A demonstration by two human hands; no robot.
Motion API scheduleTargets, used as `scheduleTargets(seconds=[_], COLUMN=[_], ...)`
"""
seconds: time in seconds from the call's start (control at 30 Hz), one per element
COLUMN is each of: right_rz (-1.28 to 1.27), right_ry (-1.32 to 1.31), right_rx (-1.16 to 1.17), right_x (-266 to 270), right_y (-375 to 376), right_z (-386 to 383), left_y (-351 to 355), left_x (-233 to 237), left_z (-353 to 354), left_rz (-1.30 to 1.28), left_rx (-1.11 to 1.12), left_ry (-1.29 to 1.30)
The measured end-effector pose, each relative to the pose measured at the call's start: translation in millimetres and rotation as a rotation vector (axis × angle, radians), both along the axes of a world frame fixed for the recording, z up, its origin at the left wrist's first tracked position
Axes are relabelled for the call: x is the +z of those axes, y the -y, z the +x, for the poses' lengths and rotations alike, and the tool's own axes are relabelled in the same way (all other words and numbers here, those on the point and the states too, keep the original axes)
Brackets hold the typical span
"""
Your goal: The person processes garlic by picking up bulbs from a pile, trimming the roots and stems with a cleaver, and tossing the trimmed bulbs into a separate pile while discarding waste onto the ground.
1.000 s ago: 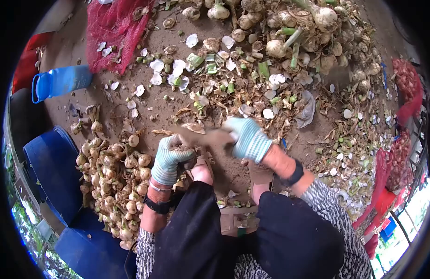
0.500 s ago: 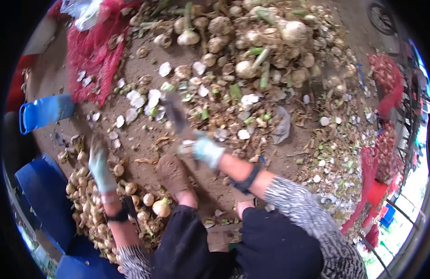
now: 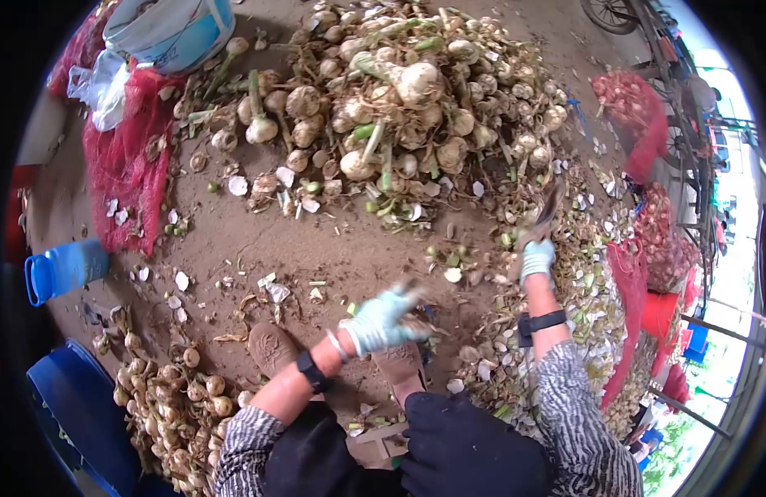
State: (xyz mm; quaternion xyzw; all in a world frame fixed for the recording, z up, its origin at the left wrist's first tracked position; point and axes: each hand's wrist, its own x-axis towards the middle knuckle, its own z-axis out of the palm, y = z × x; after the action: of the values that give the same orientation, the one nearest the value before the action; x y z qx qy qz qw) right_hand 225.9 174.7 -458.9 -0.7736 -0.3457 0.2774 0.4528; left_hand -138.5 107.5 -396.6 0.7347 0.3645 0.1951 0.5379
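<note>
My left hand (image 3: 379, 323), in a pale glove, is low over the floor in front of the shoes. Its fingers are apart and partly blurred, with scraps just beyond them. Farther right, my right hand (image 3: 536, 258), also gloved, is closed around a dark tool (image 3: 551, 207) that points up and away, its blade blurred. Around that hand lie peelings and cut stalks (image 3: 577, 286). Beyond both hands is a large heap of bulbs with roots and green stalks (image 3: 420, 87). A pile of trimmed bulbs (image 3: 171, 414) sits at the lower left.
A blue jug (image 3: 68, 269) lies at the left, above a dark blue seat or tub (image 3: 80, 406). Red mesh (image 3: 134, 166) and a white-blue bucket (image 3: 176, 33) are at the upper left. Full red mesh bags (image 3: 660, 232) and a red container (image 3: 660, 315) line the right.
The view has shifted. My left hand has moved from the trimmed bulbs to the middle, and my right hand has swung right with the tool. Scraps in the middle have shifted, baring more floor.
</note>
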Motion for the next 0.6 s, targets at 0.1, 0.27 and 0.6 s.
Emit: scheduleTargets(seconds=[0.1,0.27,0.6], right_rz=[-0.208,-0.184,-0.162], right_ry=[-0.166,0.297,0.027], right_rx=[0.065,0.309,0.154], right_x=[86,79,101], right_y=[-51,-140,-111], right_z=[-48,-145,-184], left_y=[-16,6,8], left_x=[3,-28,36], left_z=[-26,-48,-69], left_rz=[-0.061,-0.34,-0.487], left_rx=[0.174,0.375,0.504], left_ry=[-0.208,-0.171,-0.179])
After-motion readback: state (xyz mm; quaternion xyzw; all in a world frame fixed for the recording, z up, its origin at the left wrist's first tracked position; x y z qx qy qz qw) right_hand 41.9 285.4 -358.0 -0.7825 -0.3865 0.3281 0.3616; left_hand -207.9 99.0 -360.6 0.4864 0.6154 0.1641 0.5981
